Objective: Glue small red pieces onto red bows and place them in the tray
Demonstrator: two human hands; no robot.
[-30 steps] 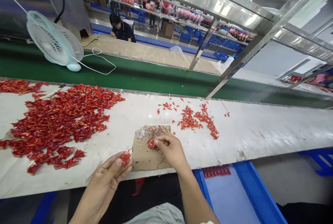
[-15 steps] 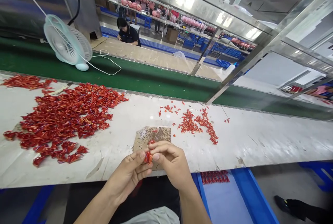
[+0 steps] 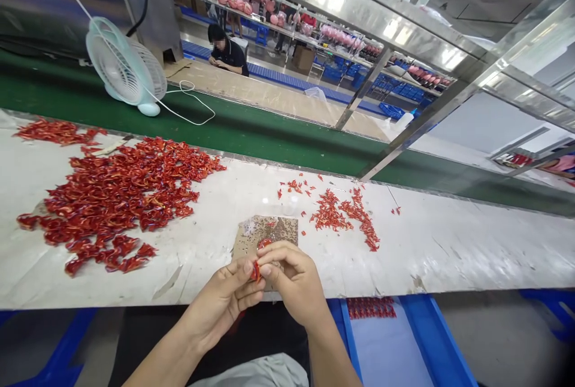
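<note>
Currently: left hand [image 3: 220,303], fingers closed on a small red twisted piece [image 3: 256,271]; right hand [image 3: 291,282], fingers curled against it, above a cardboard scrap [image 3: 265,232] on the white counter [image 3: 449,243]; red heap [image 3: 121,195] leftward

left hand [image 3: 221,298]: palm turned inward, thumb and index fingertips [image 3: 247,267] pinched together | right hand [image 3: 293,284]: back upward, fingers curled, fingertips [image 3: 268,269] just beside the left fingertips | left forearm [image 3: 162,358]: slants up and rightward | right forearm [image 3: 333,351]: slants up and leftward | wrists well apart
</note>
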